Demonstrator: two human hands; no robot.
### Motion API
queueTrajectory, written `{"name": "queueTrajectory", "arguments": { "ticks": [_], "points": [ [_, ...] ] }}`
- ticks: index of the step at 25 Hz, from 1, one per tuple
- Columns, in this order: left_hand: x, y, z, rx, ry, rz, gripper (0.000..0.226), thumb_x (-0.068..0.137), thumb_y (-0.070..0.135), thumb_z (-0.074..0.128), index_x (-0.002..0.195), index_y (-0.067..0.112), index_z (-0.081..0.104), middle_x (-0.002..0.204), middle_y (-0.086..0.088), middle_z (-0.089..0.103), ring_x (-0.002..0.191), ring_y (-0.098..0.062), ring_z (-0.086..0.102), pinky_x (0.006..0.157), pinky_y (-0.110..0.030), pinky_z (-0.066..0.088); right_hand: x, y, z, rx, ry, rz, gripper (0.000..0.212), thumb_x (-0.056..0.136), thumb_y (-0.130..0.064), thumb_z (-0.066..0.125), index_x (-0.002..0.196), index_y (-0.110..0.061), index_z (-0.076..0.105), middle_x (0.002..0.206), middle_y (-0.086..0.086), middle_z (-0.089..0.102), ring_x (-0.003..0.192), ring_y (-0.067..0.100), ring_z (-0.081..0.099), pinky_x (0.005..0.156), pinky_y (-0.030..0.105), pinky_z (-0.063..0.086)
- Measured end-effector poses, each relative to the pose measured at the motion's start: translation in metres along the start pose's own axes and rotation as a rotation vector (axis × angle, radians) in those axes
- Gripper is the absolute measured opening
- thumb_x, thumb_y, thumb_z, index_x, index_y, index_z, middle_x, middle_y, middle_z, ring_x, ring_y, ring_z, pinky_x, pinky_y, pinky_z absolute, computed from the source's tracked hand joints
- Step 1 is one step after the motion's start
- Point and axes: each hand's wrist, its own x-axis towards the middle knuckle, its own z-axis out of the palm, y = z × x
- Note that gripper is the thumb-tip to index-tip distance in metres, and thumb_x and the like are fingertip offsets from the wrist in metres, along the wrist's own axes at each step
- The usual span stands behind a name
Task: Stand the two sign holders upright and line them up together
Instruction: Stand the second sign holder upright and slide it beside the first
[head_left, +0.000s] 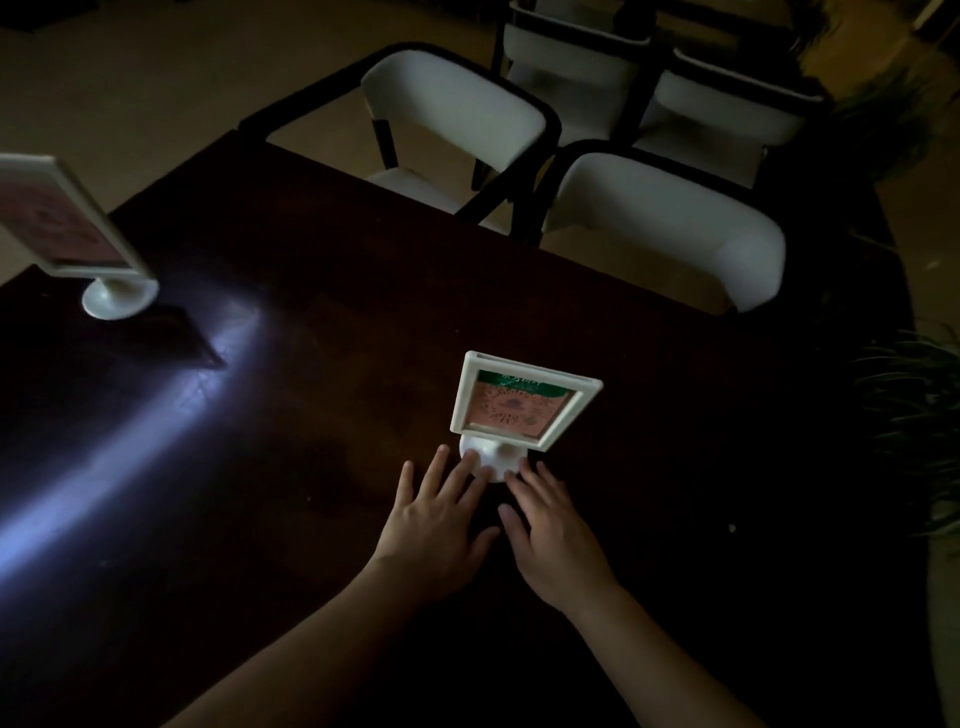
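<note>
A white sign holder (522, 402) with a pink and green card stands upright on its round base near the middle of the dark table (322, 426). My left hand (441, 514) lies flat with fingers spread, fingertips touching the base's left side. My right hand (550, 535) lies flat beside it, fingertips at the base's right side. Neither hand grips anything. A second white sign holder (72, 234) stands upright on its round base far off at the table's left edge, well apart from the first.
Two white chairs (467, 119) (670, 228) with black frames are pushed against the table's far edge, and more chairs stand behind them. Green plants (914, 415) sit at the right. The room is dim, with a streak of light reflected across the table's left part.
</note>
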Motion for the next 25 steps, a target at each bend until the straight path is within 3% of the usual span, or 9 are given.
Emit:
{"name": "queueTrajectory", "arguments": {
  "ticks": [13,18,25],
  "points": [
    [-0.027,-0.091,-0.007,-0.038,0.069,-0.134,0.076,0.089,0.069,0.014,0.156,0.033,0.005,0.165,0.009,-0.006,0.149,-0.027,-0.015,0.116,-0.060,-0.001,0.044,-0.077,0.037,-0.069,-0.018,-0.155,0.059,0.102,-0.051,0.029,0.153,-0.022,0.027,0.164,-0.004,0.014,0.150,0.014,-0.005,0.119,0.039,0.021],
    [-0.043,-0.134,-0.018,-0.052,0.075,-0.149,0.069,0.094,0.059,0.025,0.156,0.033,0.007,0.165,0.008,-0.004,0.149,-0.026,-0.014,0.117,-0.060,0.000,0.051,-0.122,0.055,-0.105,-0.024,-0.171,0.057,0.103,-0.048,0.031,0.153,-0.022,0.027,0.164,-0.002,0.016,0.150,0.014,-0.003,0.118,0.037,0.021],
    [-0.062,-0.188,-0.036,-0.020,0.018,-0.169,0.069,0.094,0.056,0.026,0.155,0.034,0.002,0.166,0.004,0.000,0.149,-0.027,-0.015,0.116,-0.062,-0.002,0.058,-0.168,0.064,-0.167,-0.003,-0.204,0.051,0.102,-0.037,0.036,0.151,-0.022,0.031,0.159,-0.002,0.029,0.149,0.019,0.007,0.117,0.038,0.015]
  ]
}}
